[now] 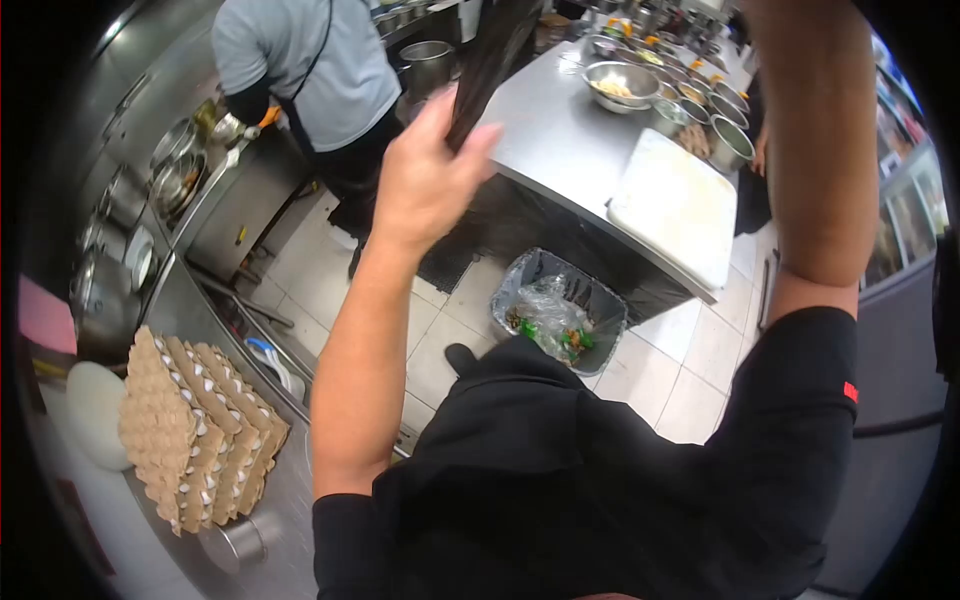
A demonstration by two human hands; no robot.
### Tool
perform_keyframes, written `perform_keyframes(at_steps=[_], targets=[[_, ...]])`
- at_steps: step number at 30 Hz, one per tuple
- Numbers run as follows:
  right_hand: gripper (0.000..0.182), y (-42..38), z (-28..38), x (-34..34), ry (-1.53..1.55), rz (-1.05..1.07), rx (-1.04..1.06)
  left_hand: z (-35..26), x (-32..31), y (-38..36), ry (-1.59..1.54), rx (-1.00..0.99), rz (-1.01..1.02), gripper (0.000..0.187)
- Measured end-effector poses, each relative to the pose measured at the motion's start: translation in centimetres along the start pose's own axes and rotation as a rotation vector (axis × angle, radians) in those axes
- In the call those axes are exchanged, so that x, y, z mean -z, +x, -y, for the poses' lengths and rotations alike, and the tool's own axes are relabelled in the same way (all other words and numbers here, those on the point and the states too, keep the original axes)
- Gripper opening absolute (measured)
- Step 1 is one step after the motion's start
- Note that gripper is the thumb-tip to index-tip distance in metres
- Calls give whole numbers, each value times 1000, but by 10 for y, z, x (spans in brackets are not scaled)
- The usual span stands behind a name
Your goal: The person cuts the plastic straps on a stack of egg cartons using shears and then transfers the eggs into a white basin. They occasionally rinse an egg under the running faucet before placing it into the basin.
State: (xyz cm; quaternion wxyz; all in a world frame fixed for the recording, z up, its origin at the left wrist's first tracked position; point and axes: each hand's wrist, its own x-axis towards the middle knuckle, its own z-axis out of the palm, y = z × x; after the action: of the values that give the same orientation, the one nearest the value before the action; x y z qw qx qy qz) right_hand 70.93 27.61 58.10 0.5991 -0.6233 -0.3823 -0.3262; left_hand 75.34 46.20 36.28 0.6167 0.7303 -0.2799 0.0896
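My left hand (425, 185) is raised in front of me, slightly blurred, its thumb to one side and its fingers to the other of a long dark strip (492, 70). The strip looks like black plastic or cloth and runs up out of the top of the view. Up at the top right, my right arm (822, 150) reaches out of the picture, so that hand is hidden. Beyond the left hand lies the steel table (545, 130), with a white cutting board (677, 205) on its near corner.
Below the table stands a lined bin (612, 325) with plastic and green scraps. Stacked egg trays (205, 425) sit on the left counter, beside a metal cup (235, 545). Another person (310, 75) works at the far-left counter. Metal bowls (620, 88) line the table's back.
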Motion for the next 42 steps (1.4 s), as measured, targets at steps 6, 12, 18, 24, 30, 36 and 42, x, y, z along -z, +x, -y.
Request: perform_keyframes(at_steps=[6, 12, 18, 24, 30, 36, 42], targets=[[21, -126, -27, 258, -918, -254, -379, 146, 13, -62, -555, 310, -226, 27], [122, -303, -161, 69, -342, 360, -713, 110, -120, -9, -944, 435, -375, 26], [26, -460, -261, 103, -716, 294, -677, 133, -145, 12, -500, 291, -323, 31], [38, -612, -331, 167, -541, 916, -1426, 270, -210, -97, 547, 486, 536, 61], [38, -652, -318, 182, -1028, 1127, -1508, 266, -166, -188, 469, 970, 554, 85], [45, -642, -322, 188, -756, 1032, -1463, 216, -74, -251, 639, 1359, 366, 77], [47, -598, -390, 107, -608, 1095, -1218, 111, 43, -251, 845, 936, -508, 58]])
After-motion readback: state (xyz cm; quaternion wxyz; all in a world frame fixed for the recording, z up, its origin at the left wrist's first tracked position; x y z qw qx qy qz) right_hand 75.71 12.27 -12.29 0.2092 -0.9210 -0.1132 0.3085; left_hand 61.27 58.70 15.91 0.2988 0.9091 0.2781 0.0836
